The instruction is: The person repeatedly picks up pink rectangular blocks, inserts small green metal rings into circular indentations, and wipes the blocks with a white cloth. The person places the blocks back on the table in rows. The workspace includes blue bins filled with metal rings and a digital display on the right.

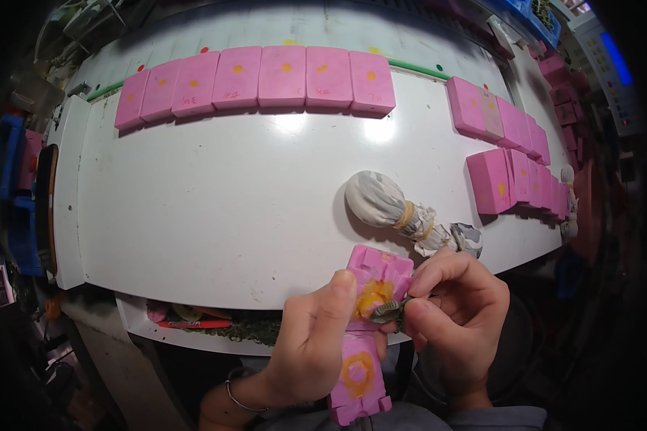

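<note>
My left hand (313, 345) is closed round an opened pink mould (363, 262), its thumb pressed on the left edge. The upper half has a yellow-stained hollow; the lower half (356, 377), with a yellow ring round its middle, hangs below. At the right side of the upper hollow, my right hand (460, 309) pinches a small dark green ribbed piece (387, 312) between thumb and forefinger. Just beyond the mould lies a cloth bundle (376, 200), round at one end and tied with rubber bands; my right hand is close to its narrow end.
Pink blocks with yellow dots stand in a row (284, 77) along the white table's (194, 208) back. More pink blocks (490, 179) line its right side. A drawer (248, 337) under the front edge holds dark green scraps and a red pen (194, 325). Blue bins (21, 230) are at the left.
</note>
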`<state>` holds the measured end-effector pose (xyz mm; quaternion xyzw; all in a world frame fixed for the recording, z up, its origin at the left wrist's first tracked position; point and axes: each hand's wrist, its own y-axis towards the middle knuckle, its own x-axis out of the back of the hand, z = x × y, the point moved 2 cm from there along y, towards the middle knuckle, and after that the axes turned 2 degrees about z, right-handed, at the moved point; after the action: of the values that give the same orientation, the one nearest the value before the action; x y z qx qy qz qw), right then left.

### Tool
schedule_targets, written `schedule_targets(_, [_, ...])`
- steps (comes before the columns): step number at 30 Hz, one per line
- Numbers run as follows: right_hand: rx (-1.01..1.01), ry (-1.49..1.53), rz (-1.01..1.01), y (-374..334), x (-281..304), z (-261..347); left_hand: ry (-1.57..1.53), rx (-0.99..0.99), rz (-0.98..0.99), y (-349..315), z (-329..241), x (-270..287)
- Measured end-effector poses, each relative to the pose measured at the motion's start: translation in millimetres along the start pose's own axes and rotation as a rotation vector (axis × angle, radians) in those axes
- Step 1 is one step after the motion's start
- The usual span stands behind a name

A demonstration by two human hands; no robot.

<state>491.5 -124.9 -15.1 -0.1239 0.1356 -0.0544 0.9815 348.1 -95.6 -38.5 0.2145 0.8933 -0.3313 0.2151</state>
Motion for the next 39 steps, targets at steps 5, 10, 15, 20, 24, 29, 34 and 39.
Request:
schedule_targets(5, [-0.015,0.039,-0.016,2,1,-1,-0.002,-0.013,0.004,2,5,0])
schedule_targets(10, [-0.102,0.034,-0.024,6,2,2,-0.015,-0.024,0.023,4,5,0])
schedule_targets(15, [-0.279,0.313,0.074,15,12,-5,-0.099,0.048,0.066,4,3,1])
schedule_targets(20, [-0.448,0.575,0.17,14,14,-12,-0.187,0.083,0.094,-2,-2,0])
schedule_targets(24, [-0.498,0.785,0.205,11,11,-18,-0.157,0.056,0.037,-3,-1,-3])
schedule_targets(29, [-0.531,1.03,0.122,4,2,-23,-0.176,0.048,0.013,-3,5,-1])
schedule_targets(34, [-0.508,1.171,-0.008,-5,-5,-29,-0.219,0.082,-0.042,-7,2,-6])
schedule_targets(39, [-0.553,1.237,-0.107,-21,7,-39,-0.327,-0.024,0.073,-11,1,1])
